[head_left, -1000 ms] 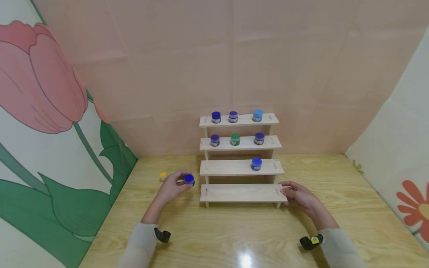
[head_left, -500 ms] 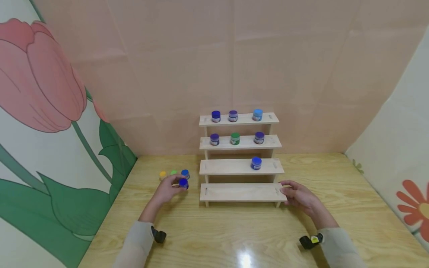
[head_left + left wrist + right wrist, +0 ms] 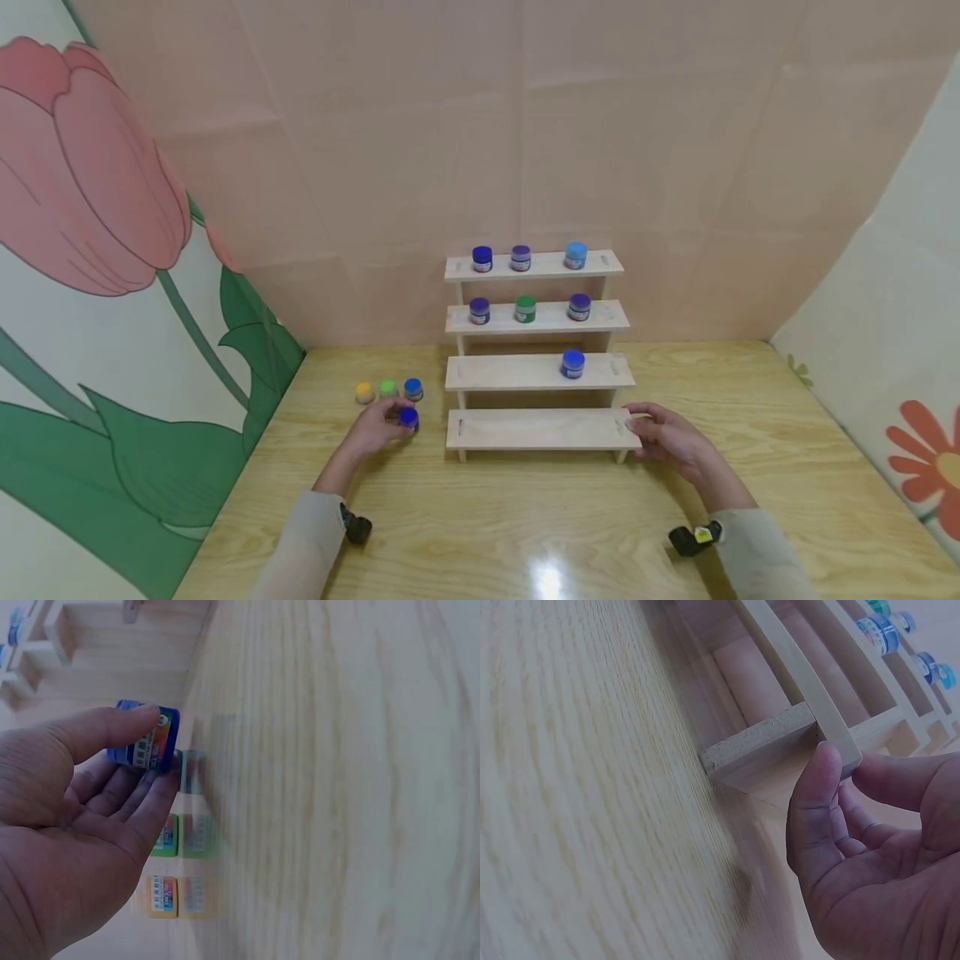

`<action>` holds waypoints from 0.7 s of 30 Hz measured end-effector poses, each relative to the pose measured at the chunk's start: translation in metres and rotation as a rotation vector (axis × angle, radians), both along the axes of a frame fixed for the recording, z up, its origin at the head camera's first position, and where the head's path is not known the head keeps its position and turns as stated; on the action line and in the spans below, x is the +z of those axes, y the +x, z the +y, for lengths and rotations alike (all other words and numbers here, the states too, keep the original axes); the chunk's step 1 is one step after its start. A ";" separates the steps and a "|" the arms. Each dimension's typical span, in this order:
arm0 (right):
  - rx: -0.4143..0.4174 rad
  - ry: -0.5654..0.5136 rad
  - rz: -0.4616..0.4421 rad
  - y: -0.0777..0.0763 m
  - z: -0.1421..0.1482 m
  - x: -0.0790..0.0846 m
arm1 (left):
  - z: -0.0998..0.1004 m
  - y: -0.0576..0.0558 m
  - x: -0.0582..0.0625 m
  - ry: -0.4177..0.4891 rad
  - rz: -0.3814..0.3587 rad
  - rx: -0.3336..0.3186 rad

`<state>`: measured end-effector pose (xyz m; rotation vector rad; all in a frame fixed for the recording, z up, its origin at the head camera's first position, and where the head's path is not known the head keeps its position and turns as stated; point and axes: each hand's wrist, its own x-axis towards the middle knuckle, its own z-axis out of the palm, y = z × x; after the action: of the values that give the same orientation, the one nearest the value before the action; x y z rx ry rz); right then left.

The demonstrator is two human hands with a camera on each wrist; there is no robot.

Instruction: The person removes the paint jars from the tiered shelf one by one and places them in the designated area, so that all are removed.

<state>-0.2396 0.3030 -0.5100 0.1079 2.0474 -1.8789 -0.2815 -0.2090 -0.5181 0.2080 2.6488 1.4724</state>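
Observation:
My left hand (image 3: 377, 427) holds a small dark blue paint jar (image 3: 408, 419) low over the table, left of the wooden step shelf (image 3: 540, 430). In the left wrist view the thumb lies across the labelled side of the jar (image 3: 154, 742), with the fingers on its other side. Just behind this hand stand a yellow-lidded jar (image 3: 364, 393), a green-lidded jar (image 3: 388, 388) and a blue jar (image 3: 413, 389) in a row. My right hand (image 3: 671, 437) pinches the right end of the lowest shelf board (image 3: 832, 739) between thumb and fingers.
Three jars stand on the top board (image 3: 551, 265). Below them, two purple-lidded jars flank a green jar (image 3: 525, 309). A single blue jar (image 3: 573, 364) is on the third board. A pink backdrop (image 3: 390, 167) hangs behind the wooden table (image 3: 465, 533).
My left hand has moved left and down with the dark blue jar, nearer the tabletop. The blue jar behind it has come into view. My right hand stays on the shelf.

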 end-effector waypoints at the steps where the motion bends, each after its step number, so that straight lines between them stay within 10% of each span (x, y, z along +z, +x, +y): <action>1: -0.001 0.001 0.001 0.000 0.000 0.000 | 0.000 0.000 -0.001 -0.002 -0.002 0.001; 21: -0.006 -0.038 0.007 0.000 0.000 0.000 | 0.001 0.003 0.006 -0.025 -0.021 0.027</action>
<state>-0.2396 0.3031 -0.5100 0.0978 2.0167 -1.9234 -0.2785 -0.2077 -0.5119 0.1545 2.6628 1.4401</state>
